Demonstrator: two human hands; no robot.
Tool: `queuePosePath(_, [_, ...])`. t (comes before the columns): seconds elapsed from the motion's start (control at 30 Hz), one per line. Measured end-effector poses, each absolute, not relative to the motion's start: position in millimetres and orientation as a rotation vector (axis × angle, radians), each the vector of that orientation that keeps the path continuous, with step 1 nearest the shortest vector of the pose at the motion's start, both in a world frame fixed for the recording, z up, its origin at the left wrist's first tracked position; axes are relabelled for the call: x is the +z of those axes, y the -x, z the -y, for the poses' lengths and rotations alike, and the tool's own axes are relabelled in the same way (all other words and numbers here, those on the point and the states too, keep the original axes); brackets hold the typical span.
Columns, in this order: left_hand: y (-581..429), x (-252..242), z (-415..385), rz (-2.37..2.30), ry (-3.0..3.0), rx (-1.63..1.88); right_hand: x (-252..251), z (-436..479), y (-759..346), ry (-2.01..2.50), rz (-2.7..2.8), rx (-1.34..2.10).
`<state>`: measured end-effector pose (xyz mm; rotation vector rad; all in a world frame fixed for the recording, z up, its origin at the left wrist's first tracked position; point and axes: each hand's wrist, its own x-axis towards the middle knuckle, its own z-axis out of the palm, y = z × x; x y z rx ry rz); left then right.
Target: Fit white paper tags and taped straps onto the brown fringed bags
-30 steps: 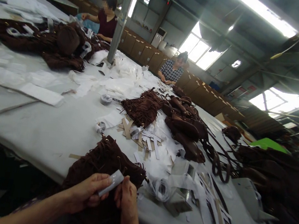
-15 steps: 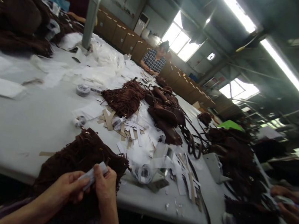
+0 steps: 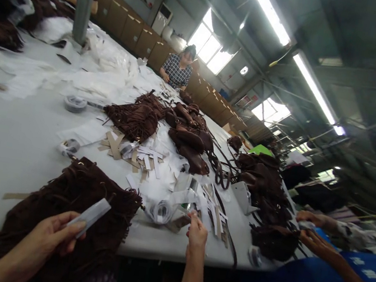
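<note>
My left hand [image 3: 53, 236] is closed on a flat pale grey strip [image 3: 94, 213], held between thumb and fingers and pointing up to the right. Beneath it, a dark brown fringed bag [image 3: 77, 188] lies at the table's front edge and hangs over it. To the right, my right hand [image 3: 198, 234] is raised with thumb and fingertips pinched together. Its fingertips are close to a clear, shiny tape-like piece [image 3: 185, 195] and some white strips; whatever they pinch is too small to make out. A roll of clear material [image 3: 161, 211] lies just left of that hand.
Loose paper strips [image 3: 150, 159] are scattered mid-table. Beyond lie another fringed bag [image 3: 137, 117] and brown bags with straps [image 3: 188, 136]. At right a co-worker's hands [image 3: 317, 233] work beside more brown bags [image 3: 261, 185]. A metal post [image 3: 84, 3] rises at left; another person [image 3: 177, 69] sits far back.
Both hands were together on the pale strip; now only my left hand holds it. My right hand has let go and moved right, beside the clear tape-like piece. The view has shifted right.
</note>
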<state>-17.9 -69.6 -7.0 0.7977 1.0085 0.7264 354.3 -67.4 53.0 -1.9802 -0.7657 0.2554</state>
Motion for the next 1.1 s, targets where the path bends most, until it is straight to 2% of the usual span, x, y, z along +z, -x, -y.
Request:
queuePosePath(0.23, [17.5, -8.2, 70.4, -1.023, -0.803, 0.745, 53.3, 58.3, -353.6, 1.891, 0.643, 0.447])
queuePosePath(0.7, [17.2, -12.0, 69.6, -1.042, -0.79, 0.714, 45.6, 73.3, -342.6, 1.733, 0.4, 0.361])
queuePosePath(0.87, [17.7, -18.5, 69.7, -1.053, -0.747, 0.704, 55.3, 77.8, -343.8, 1.717, 0.386, 0.395])
queuePosePath(1.1, [17.4, -17.4, 69.0, -1.066, -0.762, 0.723, 42.4, 99.2, -329.8, 1.732, 0.366, 0.43])
